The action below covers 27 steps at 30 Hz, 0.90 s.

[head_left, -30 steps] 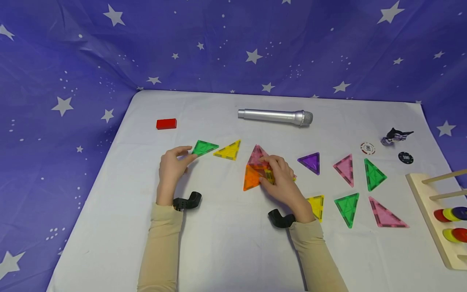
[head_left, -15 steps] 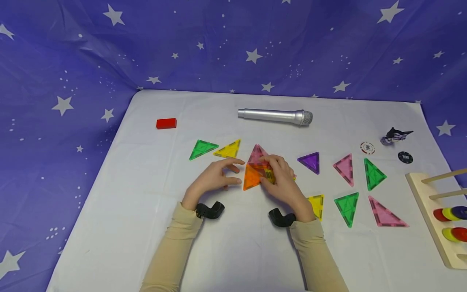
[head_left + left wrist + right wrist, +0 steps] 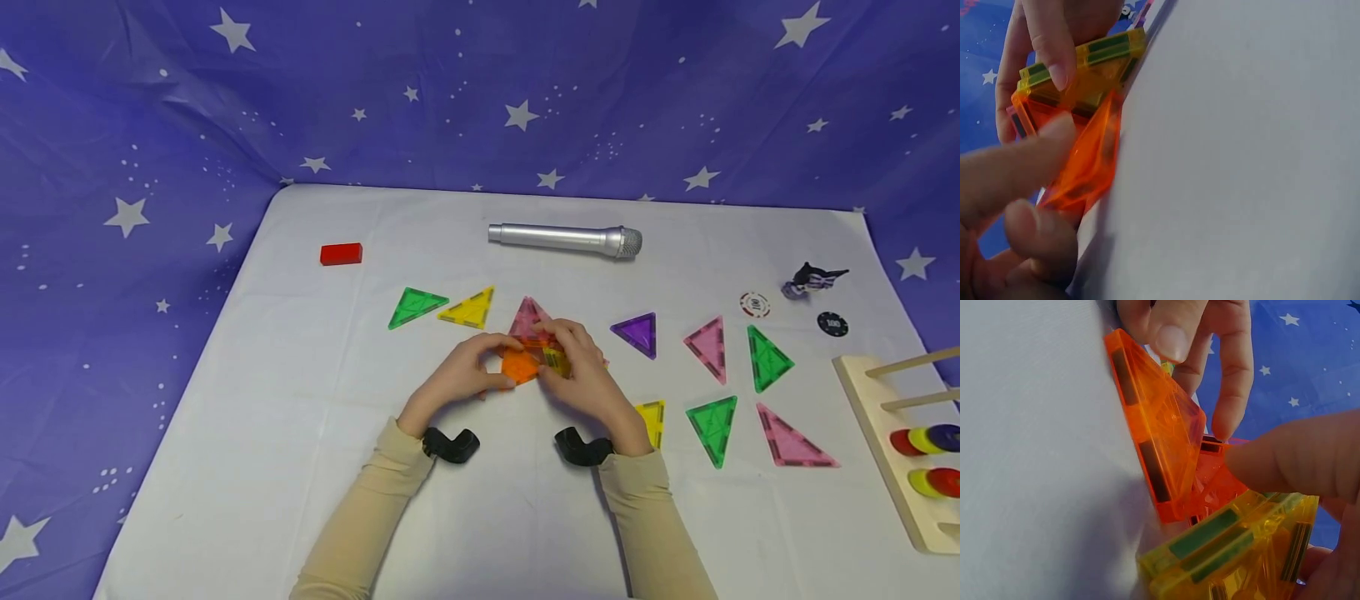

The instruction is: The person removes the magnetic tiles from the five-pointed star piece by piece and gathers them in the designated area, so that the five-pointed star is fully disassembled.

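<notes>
My left hand [image 3: 467,372] has its thumb and fingers around the translucent orange triangular magnetic tile [image 3: 519,366]. In the right wrist view this orange tile [image 3: 1157,425] stands tilted up from the white cloth. My right hand [image 3: 587,375] grips the yellow magnetic tiles [image 3: 1235,550], which stand close together beside it; its fingers hide part of them. A pink triangular tile [image 3: 527,315] lies at the far side of this cluster, with a red-orange tile [image 3: 1216,481] low between the others.
Left of the cluster lie a green triangle [image 3: 417,307] and a yellow triangle [image 3: 471,309]. More triangles, including a purple one [image 3: 637,334], spread to the right. A silver microphone [image 3: 566,239], red block [image 3: 341,254], poker chips [image 3: 832,323], small figure [image 3: 808,281] and wooden peg frame [image 3: 877,450] surround them.
My left hand let go of the green triangle, moved right and took hold of the orange tile, which now tilts up. My right hand has stayed in place on the yellow tiles.
</notes>
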Tool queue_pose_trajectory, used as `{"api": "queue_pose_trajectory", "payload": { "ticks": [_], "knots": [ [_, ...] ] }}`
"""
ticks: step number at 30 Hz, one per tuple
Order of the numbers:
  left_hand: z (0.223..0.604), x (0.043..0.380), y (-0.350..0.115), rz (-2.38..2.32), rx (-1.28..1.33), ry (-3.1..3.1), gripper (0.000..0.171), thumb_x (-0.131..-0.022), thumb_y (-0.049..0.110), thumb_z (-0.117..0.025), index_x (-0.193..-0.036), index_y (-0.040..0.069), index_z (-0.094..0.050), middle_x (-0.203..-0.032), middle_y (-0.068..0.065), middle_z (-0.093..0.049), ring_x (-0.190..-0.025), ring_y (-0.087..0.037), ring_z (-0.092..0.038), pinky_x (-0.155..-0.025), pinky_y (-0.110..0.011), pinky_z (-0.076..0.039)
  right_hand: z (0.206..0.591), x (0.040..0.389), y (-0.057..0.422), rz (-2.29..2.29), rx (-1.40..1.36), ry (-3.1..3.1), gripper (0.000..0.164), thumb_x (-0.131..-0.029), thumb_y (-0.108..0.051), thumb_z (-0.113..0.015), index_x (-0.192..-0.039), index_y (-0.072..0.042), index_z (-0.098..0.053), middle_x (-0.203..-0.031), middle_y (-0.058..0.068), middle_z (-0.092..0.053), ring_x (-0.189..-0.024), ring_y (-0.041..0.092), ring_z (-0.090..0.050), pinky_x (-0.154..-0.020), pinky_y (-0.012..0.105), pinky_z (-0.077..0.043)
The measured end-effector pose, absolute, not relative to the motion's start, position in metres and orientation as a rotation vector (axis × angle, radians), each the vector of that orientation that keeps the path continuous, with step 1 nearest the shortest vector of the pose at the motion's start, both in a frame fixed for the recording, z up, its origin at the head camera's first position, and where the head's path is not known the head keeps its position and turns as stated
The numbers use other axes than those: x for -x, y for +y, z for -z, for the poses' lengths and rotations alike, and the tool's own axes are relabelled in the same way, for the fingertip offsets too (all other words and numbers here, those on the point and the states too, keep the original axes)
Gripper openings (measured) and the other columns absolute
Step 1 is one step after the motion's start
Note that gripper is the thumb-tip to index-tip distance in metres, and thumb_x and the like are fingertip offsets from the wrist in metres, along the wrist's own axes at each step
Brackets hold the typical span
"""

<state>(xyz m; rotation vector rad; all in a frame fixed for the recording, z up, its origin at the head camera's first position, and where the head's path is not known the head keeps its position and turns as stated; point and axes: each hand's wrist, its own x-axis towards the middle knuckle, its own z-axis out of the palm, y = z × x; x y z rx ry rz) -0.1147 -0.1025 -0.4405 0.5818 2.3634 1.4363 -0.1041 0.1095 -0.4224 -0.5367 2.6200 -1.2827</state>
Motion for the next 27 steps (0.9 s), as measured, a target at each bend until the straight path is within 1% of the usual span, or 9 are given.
{"api": "queue_pose_trajectory", "payload": {
  "ticks": [3,4,7,9,11,13,18,24,27],
  "knots": [
    [0.442,0.115,-0.102,-1.421,-0.557,2.393,0.038,-0.076,0.008,-0.073,-0.112,0.007,-0.061,-0.110,-0.004,-0.058,-0.097,-0.017,-0.050,-0.083,-0.030,-0.041,0.422,0.105,0.109,1.287,0.539,2.619,0.055,-0.081,-0.010,-0.063,-0.130,-0.024,-0.043,-0.134,0.012,-0.032,-0.123,0.035,-0.029,-0.094,0.060,-0.017],
    [0.442,0.115,-0.102,-1.418,-0.545,2.395,0.036,-0.077,0.008,-0.072,-0.111,0.007,-0.061,-0.110,-0.004,-0.058,-0.096,-0.016,-0.050,-0.083,-0.029,-0.041,0.422,0.105,0.109,1.288,0.542,2.619,0.055,-0.081,-0.010,-0.063,-0.130,-0.024,-0.043,-0.134,0.012,-0.032,-0.123,0.035,-0.029,-0.094,0.060,-0.017],
    [0.443,0.117,-0.106,-1.441,-0.495,2.338,0.034,-0.078,0.008,-0.071,-0.111,0.007,-0.061,-0.106,-0.003,-0.058,-0.072,-0.013,-0.050,-0.067,-0.025,-0.042,0.422,0.105,0.109,1.292,0.542,2.621,0.055,-0.081,-0.010,-0.063,-0.130,-0.024,-0.043,-0.134,0.012,-0.032,-0.122,0.034,-0.029,-0.094,0.059,-0.017],
    [0.442,0.118,-0.110,-1.469,-0.472,2.277,0.035,-0.078,0.008,-0.070,-0.112,0.008,-0.060,-0.102,-0.004,-0.057,-0.055,-0.012,-0.043,-0.053,-0.023,-0.038,0.423,0.105,0.109,1.294,0.540,2.622,0.055,-0.081,-0.010,-0.063,-0.130,-0.025,-0.043,-0.134,0.012,-0.033,-0.122,0.034,-0.029,-0.094,0.059,-0.017],
    [0.439,0.120,-0.117,-1.503,-0.447,2.214,0.036,-0.079,0.009,-0.070,-0.113,0.007,-0.059,-0.099,-0.006,-0.055,-0.044,-0.012,-0.032,-0.045,-0.023,-0.032,0.423,0.105,0.109,1.295,0.537,2.621,0.055,-0.081,-0.010,-0.063,-0.130,-0.024,-0.043,-0.134,0.012,-0.033,-0.122,0.034,-0.030,-0.095,0.059,-0.016],
    [0.433,0.121,-0.125,-1.539,-0.426,2.177,0.038,-0.078,0.009,-0.070,-0.115,0.007,-0.059,-0.100,-0.008,-0.055,-0.042,-0.014,-0.033,-0.044,-0.023,-0.034,0.424,0.105,0.110,1.296,0.536,2.622,0.054,-0.081,-0.010,-0.063,-0.129,-0.024,-0.044,-0.134,0.012,-0.033,-0.122,0.034,-0.029,-0.095,0.059,-0.015],
    [0.414,0.124,-0.155,-1.673,-0.301,2.165,0.042,-0.079,0.010,-0.070,-0.119,0.005,-0.056,-0.109,-0.014,-0.051,-0.045,-0.023,-0.044,-0.047,-0.027,-0.041,0.426,0.106,0.110,1.300,0.547,2.637,0.053,-0.080,-0.010,-0.063,-0.129,-0.022,-0.044,-0.133,0.013,-0.034,-0.123,0.032,-0.029,-0.095,0.056,-0.015],
    [0.400,0.122,-0.204,-1.842,0.020,2.266,0.045,-0.079,0.010,-0.069,-0.122,0.006,-0.054,-0.108,-0.011,-0.050,-0.042,-0.009,-0.038,-0.044,-0.023,-0.036,0.428,0.106,0.110,1.301,0.555,2.647,0.053,-0.080,-0.009,-0.064,-0.128,-0.022,-0.045,-0.132,0.012,-0.034,-0.124,0.029,-0.029,-0.095,0.056,-0.015],
    [0.402,0.120,-0.226,-1.912,0.215,2.314,0.047,-0.081,0.010,-0.069,-0.125,0.005,-0.052,-0.105,-0.008,-0.049,-0.043,-0.007,-0.040,-0.043,-0.020,-0.036,0.428,0.107,0.109,1.304,0.557,2.647,0.053,-0.080,-0.009,-0.064,-0.128,-0.022,-0.045,-0.132,0.013,-0.034,-0.124,0.029,-0.029,-0.095,0.056,-0.015]
  ]
}}
